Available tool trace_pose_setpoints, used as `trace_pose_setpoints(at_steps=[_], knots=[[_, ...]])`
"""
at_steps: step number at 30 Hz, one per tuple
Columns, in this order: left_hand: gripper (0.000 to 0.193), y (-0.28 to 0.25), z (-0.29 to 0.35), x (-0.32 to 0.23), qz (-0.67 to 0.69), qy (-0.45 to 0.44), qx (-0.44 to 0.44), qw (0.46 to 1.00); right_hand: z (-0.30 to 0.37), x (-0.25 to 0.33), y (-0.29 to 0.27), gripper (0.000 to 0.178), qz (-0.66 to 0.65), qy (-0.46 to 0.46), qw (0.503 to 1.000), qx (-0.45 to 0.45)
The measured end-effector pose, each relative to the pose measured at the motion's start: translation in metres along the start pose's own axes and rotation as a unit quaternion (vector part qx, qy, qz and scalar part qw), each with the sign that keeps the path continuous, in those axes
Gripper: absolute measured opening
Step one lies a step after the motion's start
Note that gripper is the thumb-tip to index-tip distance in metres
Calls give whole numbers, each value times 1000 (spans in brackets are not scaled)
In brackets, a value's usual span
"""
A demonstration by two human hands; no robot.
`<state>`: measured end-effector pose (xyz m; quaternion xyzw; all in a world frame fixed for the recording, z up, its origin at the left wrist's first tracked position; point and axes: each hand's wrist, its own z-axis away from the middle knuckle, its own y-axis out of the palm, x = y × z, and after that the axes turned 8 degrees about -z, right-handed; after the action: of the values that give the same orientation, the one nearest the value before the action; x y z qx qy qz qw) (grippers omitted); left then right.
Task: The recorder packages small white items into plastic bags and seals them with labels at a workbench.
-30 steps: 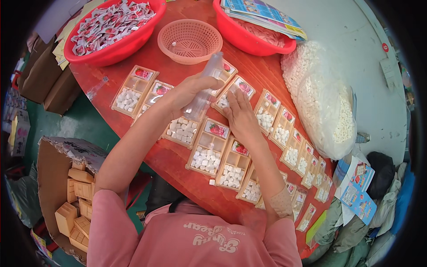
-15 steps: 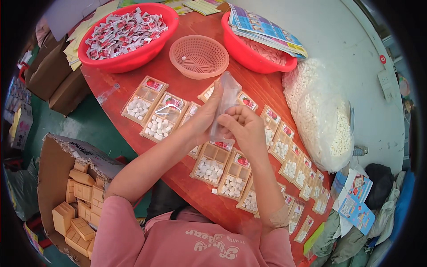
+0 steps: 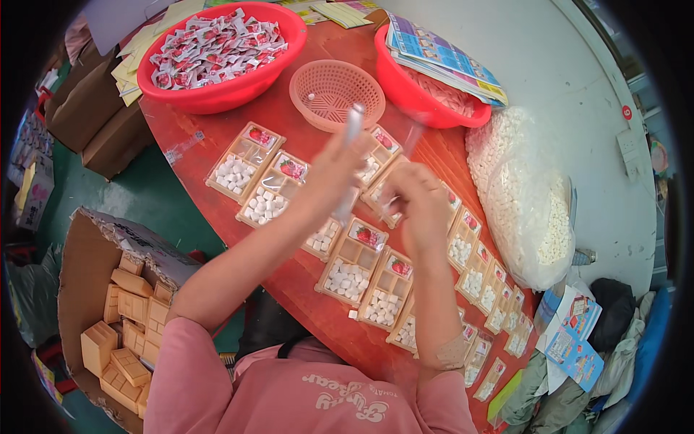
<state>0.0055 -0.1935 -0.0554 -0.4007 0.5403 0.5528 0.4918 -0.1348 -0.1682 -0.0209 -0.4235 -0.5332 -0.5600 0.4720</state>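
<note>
My left hand (image 3: 334, 172) is closed around a stack of clear plastic sheets (image 3: 353, 124), whose rolled edge pokes up above the fingers. To its right, my right hand (image 3: 421, 199) is pinched and smeared by motion. A thin clear sheet (image 3: 414, 136) shows faintly above it and seems to be in its fingers. Both hands hover over rows of beige compartment trays (image 3: 355, 252). Small white cubes (image 3: 348, 281) fill one end of the trays, and strawberry-printed packets (image 3: 367, 233) lie in the other. My hands and forearms hide some of the middle trays.
Across the table's far side stand a red basin (image 3: 293, 61) of wrapped packets, a pink basket (image 3: 301, 103) and a red basin (image 3: 444, 112) topped with printed sheets. A bag of white pieces (image 3: 531, 217) bulges at right. At lower left, a cardboard box (image 3: 78, 289) holds beige trays.
My hands have moved apart, the right drawing away from the plastic stack with what looks like one clear sheet. The view has shifted slightly, and the trays between my hands show more.
</note>
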Motion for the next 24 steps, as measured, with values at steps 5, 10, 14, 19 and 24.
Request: trace_pose_setpoints(at_steps=[5,10,14,19,24], knots=[[70,-47,-19,-15,-6,-37,-42,998,-31,-17,-36,15,-108,56,992,-20],[70,-55,-26,-26,-91,-68,45,993,-61,-52,-40,18,-184,94,977,-48],[68,-47,-32,-31,-124,-36,131,983,-70,-58,-41,19,-200,128,966,-98],[71,-39,-50,-13,-215,6,169,962,-75,-53,-35,19,-63,126,984,-105],[71,-38,-64,5,-252,29,187,949,-74,-39,-36,23,170,95,977,-86]])
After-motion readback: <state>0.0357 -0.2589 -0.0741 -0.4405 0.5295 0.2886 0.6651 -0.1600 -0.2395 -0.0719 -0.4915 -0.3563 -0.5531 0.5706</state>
